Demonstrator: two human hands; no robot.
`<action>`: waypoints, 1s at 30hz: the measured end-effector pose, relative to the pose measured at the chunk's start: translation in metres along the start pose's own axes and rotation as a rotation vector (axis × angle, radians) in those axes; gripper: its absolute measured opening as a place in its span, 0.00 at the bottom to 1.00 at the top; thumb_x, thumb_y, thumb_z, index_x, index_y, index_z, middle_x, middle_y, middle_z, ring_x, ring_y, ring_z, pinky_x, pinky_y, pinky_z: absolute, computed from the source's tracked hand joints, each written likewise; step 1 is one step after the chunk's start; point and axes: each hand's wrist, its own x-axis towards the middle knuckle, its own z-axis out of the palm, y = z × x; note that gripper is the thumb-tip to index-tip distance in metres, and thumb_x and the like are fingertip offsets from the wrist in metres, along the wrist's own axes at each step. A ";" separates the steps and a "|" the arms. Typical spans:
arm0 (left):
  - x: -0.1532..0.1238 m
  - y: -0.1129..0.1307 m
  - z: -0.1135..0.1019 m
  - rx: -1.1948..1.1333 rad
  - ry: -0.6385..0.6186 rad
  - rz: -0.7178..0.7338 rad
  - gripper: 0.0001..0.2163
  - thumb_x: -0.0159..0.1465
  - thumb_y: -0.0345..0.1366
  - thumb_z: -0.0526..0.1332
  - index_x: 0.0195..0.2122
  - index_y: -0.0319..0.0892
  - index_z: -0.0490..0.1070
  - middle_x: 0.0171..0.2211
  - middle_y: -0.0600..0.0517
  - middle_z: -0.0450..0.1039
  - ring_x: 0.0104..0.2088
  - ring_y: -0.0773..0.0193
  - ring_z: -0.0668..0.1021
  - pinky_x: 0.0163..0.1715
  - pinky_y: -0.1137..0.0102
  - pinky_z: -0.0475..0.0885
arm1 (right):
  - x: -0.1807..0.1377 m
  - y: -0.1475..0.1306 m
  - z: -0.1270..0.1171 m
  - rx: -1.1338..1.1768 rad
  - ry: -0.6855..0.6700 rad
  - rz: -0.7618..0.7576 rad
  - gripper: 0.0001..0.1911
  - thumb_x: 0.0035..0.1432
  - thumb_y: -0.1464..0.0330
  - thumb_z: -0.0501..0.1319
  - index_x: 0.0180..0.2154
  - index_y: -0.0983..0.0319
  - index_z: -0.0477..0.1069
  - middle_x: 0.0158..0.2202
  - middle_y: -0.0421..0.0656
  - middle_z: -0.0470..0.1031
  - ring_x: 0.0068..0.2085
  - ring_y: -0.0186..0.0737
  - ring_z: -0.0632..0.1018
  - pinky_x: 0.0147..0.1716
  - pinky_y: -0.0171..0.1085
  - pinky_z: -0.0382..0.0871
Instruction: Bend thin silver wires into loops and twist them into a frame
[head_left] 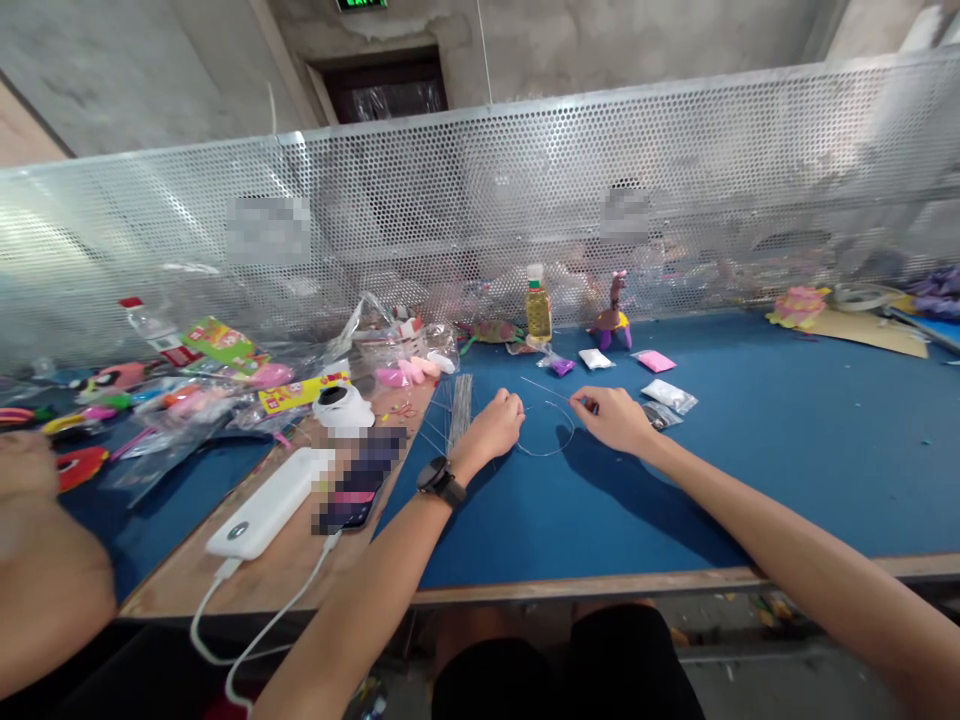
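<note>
My left hand (495,425), with a dark watch on its wrist, is closed in a pinch at one side of a thin wire (571,440). The wire bows in a loose loop just over the blue mat. Across from it, my right hand (619,418) pinches the wire between thumb and forefinger, and a thin straight end points up and left from the fingers. A bundle of straight thin wires (460,400) lies beside my left hand, partly hidden by it. Small bags, one with white stuff (670,396) and one dark (661,415), lie just beyond my right hand.
Behind stand an oil bottle (538,310), a brown clay figure (615,318) and a perforated metal screen (420,200). A pink packet (655,360) lies nearby. On the left are a white power bank (270,505), a phone (364,480), cables, and another person's arm (52,560).
</note>
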 end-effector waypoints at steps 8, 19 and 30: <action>-0.003 0.001 -0.009 0.175 -0.107 -0.092 0.12 0.74 0.33 0.50 0.43 0.38 0.73 0.46 0.40 0.74 0.44 0.58 0.79 0.47 0.65 0.73 | 0.001 0.002 0.004 -0.031 -0.055 0.020 0.12 0.65 0.62 0.58 0.44 0.53 0.81 0.38 0.40 0.84 0.39 0.44 0.80 0.31 0.35 0.60; -0.007 0.023 -0.013 0.275 -0.074 -0.156 0.14 0.73 0.30 0.49 0.50 0.32 0.71 0.50 0.33 0.72 0.52 0.45 0.77 0.48 0.56 0.73 | 0.001 0.003 0.006 -0.052 -0.094 0.002 0.12 0.64 0.63 0.58 0.43 0.53 0.81 0.39 0.40 0.84 0.40 0.44 0.81 0.33 0.35 0.62; -0.007 0.027 -0.012 0.302 -0.097 -0.147 0.13 0.69 0.27 0.55 0.52 0.29 0.69 0.49 0.30 0.72 0.51 0.42 0.78 0.48 0.54 0.72 | 0.001 0.004 0.008 -0.099 -0.109 0.006 0.12 0.64 0.63 0.58 0.43 0.51 0.80 0.41 0.39 0.84 0.42 0.46 0.81 0.32 0.35 0.61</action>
